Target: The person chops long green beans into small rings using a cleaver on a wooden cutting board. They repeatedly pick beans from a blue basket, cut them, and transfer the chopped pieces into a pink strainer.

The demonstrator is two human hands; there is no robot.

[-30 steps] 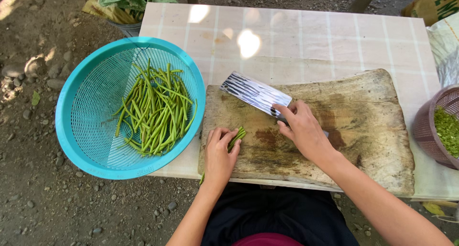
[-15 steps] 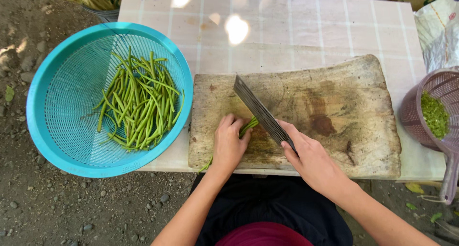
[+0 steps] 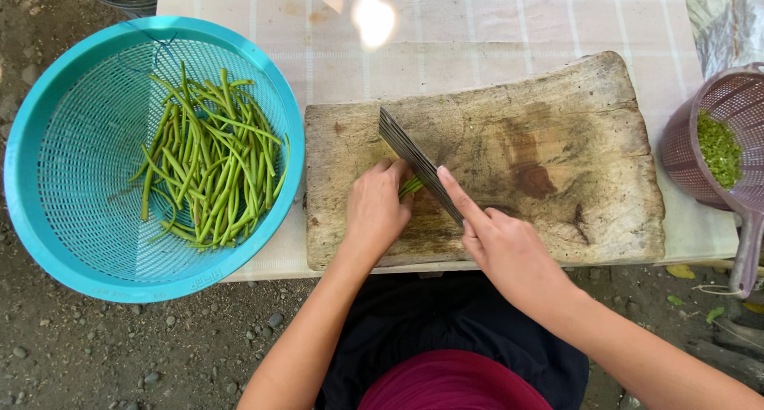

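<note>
Your turquoise mesh basket (image 3: pixel 87 243) holds long beans (image 3: pixel 208 171) in bright green, some paler and yellowish. The cutting board (image 3: pixel 557 163) under your hands is weathered grey-brown wood with darker brown stains near its middle. The knife (image 3: pixel 415 162) you hold has a dull grey blade streaked with fine lighter lines. Beside it, a small bundle of beans (image 3: pixel 411 187) shows vivid green. The tablecloth (image 3: pixel 477 20) is cream with a faint checked grid of pale lines. At your right, the strainer (image 3: pixel 736 139) is dusky mauve, its chopped pieces (image 3: pixel 719 147) fresh green. Your lap shows black cloth over deep magenta.
</note>
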